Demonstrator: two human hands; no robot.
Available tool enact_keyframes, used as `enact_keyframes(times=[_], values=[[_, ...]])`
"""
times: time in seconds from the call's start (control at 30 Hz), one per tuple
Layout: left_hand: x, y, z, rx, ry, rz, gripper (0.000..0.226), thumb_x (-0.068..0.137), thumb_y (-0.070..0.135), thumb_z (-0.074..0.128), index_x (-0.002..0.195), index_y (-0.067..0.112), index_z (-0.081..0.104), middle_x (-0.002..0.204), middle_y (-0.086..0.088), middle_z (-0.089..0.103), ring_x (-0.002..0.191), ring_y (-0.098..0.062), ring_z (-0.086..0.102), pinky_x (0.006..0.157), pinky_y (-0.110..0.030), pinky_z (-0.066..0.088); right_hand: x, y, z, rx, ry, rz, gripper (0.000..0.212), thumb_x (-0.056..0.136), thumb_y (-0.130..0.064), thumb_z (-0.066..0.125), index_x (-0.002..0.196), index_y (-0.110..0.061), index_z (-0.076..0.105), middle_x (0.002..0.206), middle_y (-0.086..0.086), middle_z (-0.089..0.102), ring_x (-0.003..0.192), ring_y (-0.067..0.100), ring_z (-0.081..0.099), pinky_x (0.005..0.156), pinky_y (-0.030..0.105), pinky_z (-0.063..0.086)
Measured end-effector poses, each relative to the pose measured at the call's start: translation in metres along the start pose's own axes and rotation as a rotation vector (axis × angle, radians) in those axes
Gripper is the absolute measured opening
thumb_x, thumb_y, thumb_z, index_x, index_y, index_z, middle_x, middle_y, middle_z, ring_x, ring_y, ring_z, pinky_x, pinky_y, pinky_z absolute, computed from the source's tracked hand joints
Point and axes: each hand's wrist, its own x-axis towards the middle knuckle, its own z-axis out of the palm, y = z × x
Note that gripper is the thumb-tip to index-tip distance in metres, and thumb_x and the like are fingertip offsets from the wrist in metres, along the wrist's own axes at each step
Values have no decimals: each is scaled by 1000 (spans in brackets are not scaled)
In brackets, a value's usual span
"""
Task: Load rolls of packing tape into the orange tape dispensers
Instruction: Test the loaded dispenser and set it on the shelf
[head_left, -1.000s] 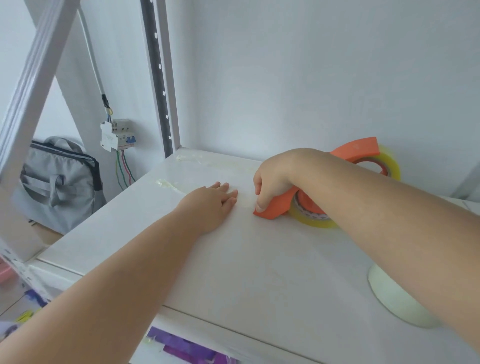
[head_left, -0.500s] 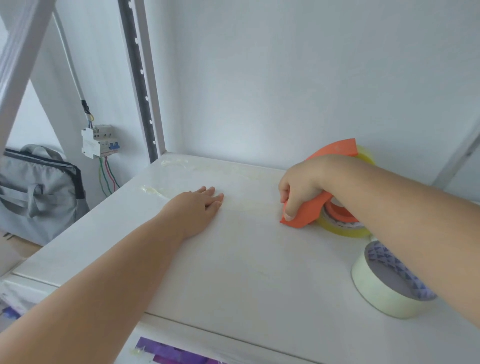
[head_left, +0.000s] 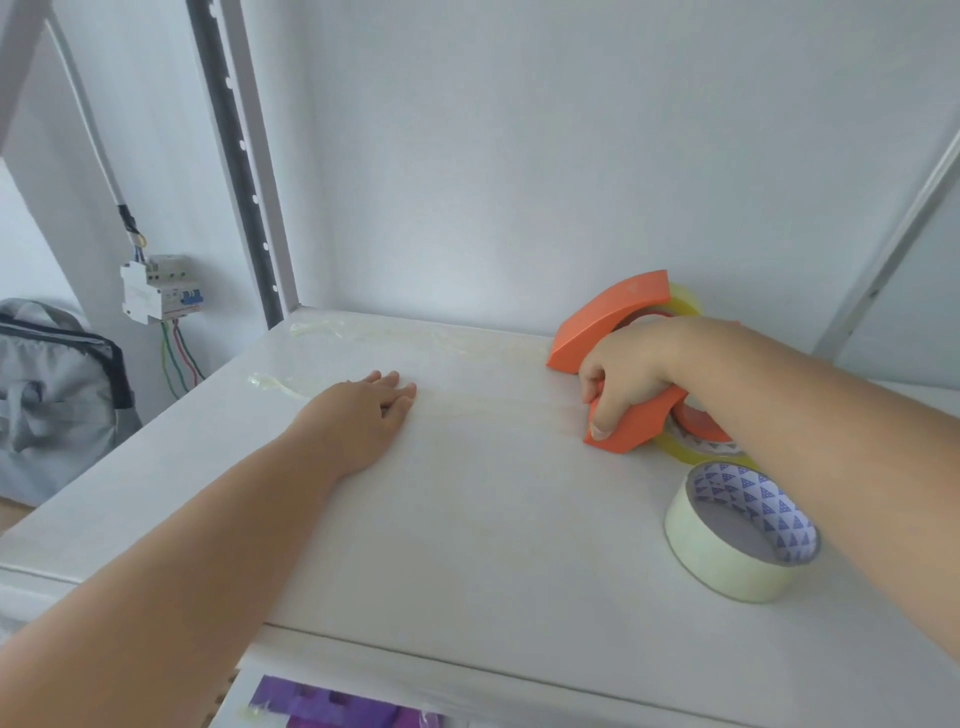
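Note:
My right hand (head_left: 626, 376) grips an orange tape dispenser (head_left: 631, 423) with a yellowish tape roll in it, pressed down on the white shelf (head_left: 467, 509). A second orange dispenser (head_left: 605, 319), also holding a roll, stands behind it against the wall. A loose pale tape roll (head_left: 737, 535) with a blue-patterned core lies flat at the right, beside my forearm. My left hand (head_left: 363, 415) rests palm down on the shelf, fingers together, holding nothing. A faint strip of clear tape (head_left: 493, 415) seems to lie on the shelf between my hands.
A clear tape scrap (head_left: 270, 383) is stuck near the shelf's left edge. A perforated metal upright (head_left: 239, 156) rises at the back left. A breaker box (head_left: 158, 288) with wires hangs on the wall, a grey bag (head_left: 52, 384) below it. Purple items (head_left: 337, 709) lie under the shelf.
My right hand has dragged the orange dispenser to the right across the shelf, away from my left hand. The view has shifted, bringing the loose roll and the second dispenser into sight.

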Motion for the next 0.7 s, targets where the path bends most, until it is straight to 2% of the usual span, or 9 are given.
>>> enact_keyframes(times=[0.17,0.37,0.5,0.6,0.7], values=[[0,-4,2,-56,25,9,42,101,34,28,143,34,39,155,14,25,144,-3,16,115,-24,11,3,0,1,-10,5,-7,53,59,-59,74,106,-37,63,115,-12,57,105,16,54,93,36,46],[1,-6,3,-139,77,11,40,100,29,32,138,34,47,152,16,31,142,-1,20,113,-23,16,4,0,2,-20,67,-25,75,56,-74,65,120,-39,54,122,-15,54,112,15,52,98,39,43],[3,-8,5,-200,110,-5,38,98,27,37,132,35,53,149,18,37,140,2,24,111,-22,19,-1,2,3,167,251,-111,53,75,-65,60,116,-32,59,119,-13,59,112,13,55,99,37,44],[5,-8,5,-226,155,-38,38,95,24,40,127,37,57,146,19,41,139,0,29,110,-23,23,-3,3,4,172,389,-153,33,83,-50,59,106,-27,63,101,-10,63,100,15,59,90,36,49],[5,-7,4,-222,179,-60,39,93,23,42,125,38,58,145,19,42,138,-3,32,109,-26,27,-9,2,4,172,444,-145,27,87,-41,58,106,-23,65,94,-10,61,94,15,59,85,34,49]])
